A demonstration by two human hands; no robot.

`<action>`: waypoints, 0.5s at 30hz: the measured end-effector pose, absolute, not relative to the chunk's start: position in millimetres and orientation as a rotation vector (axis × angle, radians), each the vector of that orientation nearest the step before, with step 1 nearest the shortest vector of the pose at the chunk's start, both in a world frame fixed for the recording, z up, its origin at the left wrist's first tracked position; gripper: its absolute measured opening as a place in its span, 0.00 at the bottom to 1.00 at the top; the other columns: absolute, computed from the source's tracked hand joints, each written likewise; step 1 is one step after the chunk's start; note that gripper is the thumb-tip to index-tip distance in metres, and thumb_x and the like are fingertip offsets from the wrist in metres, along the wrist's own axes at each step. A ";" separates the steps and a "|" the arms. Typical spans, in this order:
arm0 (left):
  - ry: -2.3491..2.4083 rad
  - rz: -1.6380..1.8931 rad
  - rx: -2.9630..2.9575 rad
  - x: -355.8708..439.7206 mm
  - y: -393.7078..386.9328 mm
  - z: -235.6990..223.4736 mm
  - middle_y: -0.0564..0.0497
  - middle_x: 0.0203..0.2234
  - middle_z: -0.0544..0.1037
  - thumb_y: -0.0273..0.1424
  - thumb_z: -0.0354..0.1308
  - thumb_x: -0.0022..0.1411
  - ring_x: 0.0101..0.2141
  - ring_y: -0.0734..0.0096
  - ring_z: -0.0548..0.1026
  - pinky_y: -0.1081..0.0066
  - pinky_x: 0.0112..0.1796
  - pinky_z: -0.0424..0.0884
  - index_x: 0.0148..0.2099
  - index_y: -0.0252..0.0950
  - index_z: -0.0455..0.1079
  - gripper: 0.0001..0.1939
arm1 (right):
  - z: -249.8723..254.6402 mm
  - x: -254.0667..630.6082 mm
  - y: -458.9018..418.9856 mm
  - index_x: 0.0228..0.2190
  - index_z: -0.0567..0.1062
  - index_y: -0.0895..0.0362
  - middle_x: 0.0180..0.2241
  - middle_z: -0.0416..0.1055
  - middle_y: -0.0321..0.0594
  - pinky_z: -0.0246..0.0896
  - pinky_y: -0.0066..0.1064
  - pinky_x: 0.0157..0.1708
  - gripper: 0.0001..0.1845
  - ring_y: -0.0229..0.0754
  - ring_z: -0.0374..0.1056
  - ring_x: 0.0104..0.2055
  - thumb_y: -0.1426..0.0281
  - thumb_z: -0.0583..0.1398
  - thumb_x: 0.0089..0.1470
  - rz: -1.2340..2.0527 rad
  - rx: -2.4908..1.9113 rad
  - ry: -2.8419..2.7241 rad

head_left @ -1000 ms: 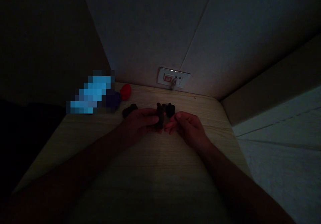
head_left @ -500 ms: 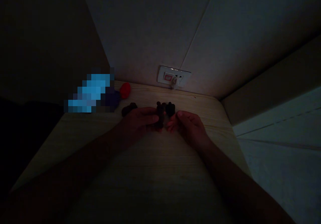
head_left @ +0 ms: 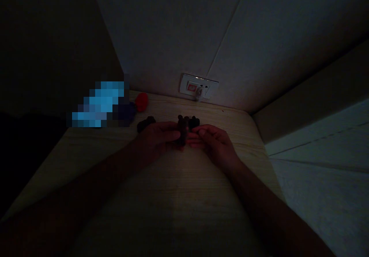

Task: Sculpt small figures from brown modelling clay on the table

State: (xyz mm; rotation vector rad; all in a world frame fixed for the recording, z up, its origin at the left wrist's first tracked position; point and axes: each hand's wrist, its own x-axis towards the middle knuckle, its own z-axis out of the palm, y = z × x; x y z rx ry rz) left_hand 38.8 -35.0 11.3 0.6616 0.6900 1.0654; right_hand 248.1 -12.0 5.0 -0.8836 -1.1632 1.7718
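Note:
The scene is very dim. My left hand [head_left: 160, 136] is closed, its thumb and fingers around a small dark figure [head_left: 182, 132] with rounded, ear-like knobs on top. Just right of the figure, my right hand [head_left: 215, 140] has its fingers stretched towards it, the tips close to its side; whether they touch is unclear. Behind those fingertips shows another small dark lumpy piece [head_left: 195, 121], partly covered. A third dark lump [head_left: 145, 123] lies on the wooden tabletop [head_left: 173, 195], behind the left hand.
A red rounded object [head_left: 141, 102] and a dark blue item [head_left: 127, 111] lie at the back left, beside a bright pixelated blue patch [head_left: 100, 105]. The wall socket [head_left: 198, 87], with a clear plug, sits above the table's back edge. A pale panel rises on the right.
My right hand's fingers have straightened and moved slightly left, closer to the figure. My left hand keeps its hold. The view has shifted a little.

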 end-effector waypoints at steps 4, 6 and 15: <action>0.690 1.088 0.646 39.0 -34.4 10.3 0.46 0.32 0.83 0.27 0.72 0.50 0.33 0.66 0.79 0.68 0.34 0.77 0.39 0.31 0.83 0.11 | 4.3 247.3 -13.8 0.28 0.79 0.57 0.23 0.81 0.38 0.75 0.29 0.24 0.17 0.39 0.77 0.22 0.57 0.73 0.49 1.698 -0.944 -1.203; 0.681 1.080 0.653 39.0 -34.5 10.5 0.46 0.32 0.83 0.27 0.72 0.51 0.32 0.66 0.79 0.68 0.34 0.77 0.39 0.31 0.83 0.11 | 3.9 247.1 -13.8 0.26 0.78 0.56 0.20 0.79 0.35 0.71 0.26 0.21 0.16 0.36 0.73 0.20 0.63 0.77 0.43 1.629 -0.932 -1.238; 0.699 1.069 0.634 38.8 -35.0 10.8 0.46 0.31 0.83 0.29 0.75 0.48 0.31 0.67 0.79 0.67 0.34 0.78 0.39 0.31 0.83 0.14 | 3.2 246.3 -10.9 0.37 0.82 0.57 0.33 0.84 0.42 0.79 0.30 0.36 0.16 0.39 0.81 0.32 0.57 0.70 0.55 1.771 -0.865 -1.188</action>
